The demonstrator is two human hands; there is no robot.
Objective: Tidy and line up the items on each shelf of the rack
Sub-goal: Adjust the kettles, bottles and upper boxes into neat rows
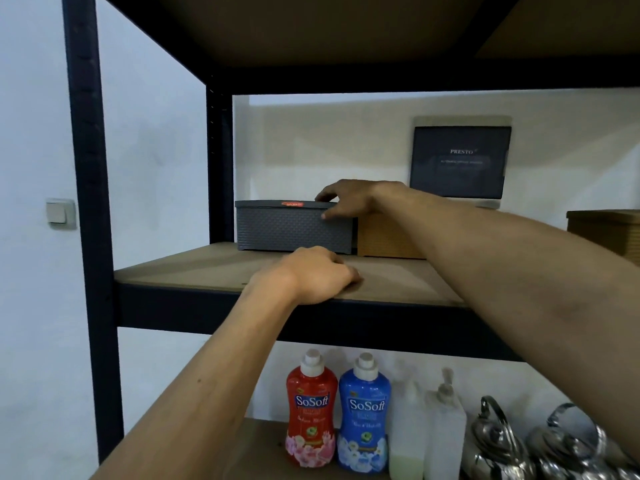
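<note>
A grey lidded plastic box (pixel 287 228) with a woven pattern stands at the back left of the wooden shelf (pixel 194 268). My right hand (pixel 349 202) grips its right end, fingers over the lid and thumb on the front face. A brown woven box (pixel 384 237) sits directly to its right, touching or nearly so, partly hidden by my right forearm. My left hand (pixel 318 275) rests on the shelf's front edge with fingers curled, holding nothing.
A dark PRESTO carton (pixel 459 161) leans against the wall behind. Another brown box (pixel 606 230) stands at the right edge. On the shelf below stand a red bottle (pixel 311 407), a blue bottle (pixel 363 414), a pump dispenser (pixel 445 431) and steel kettles (pixel 519 448). Black rack posts (pixel 86 202) frame the left.
</note>
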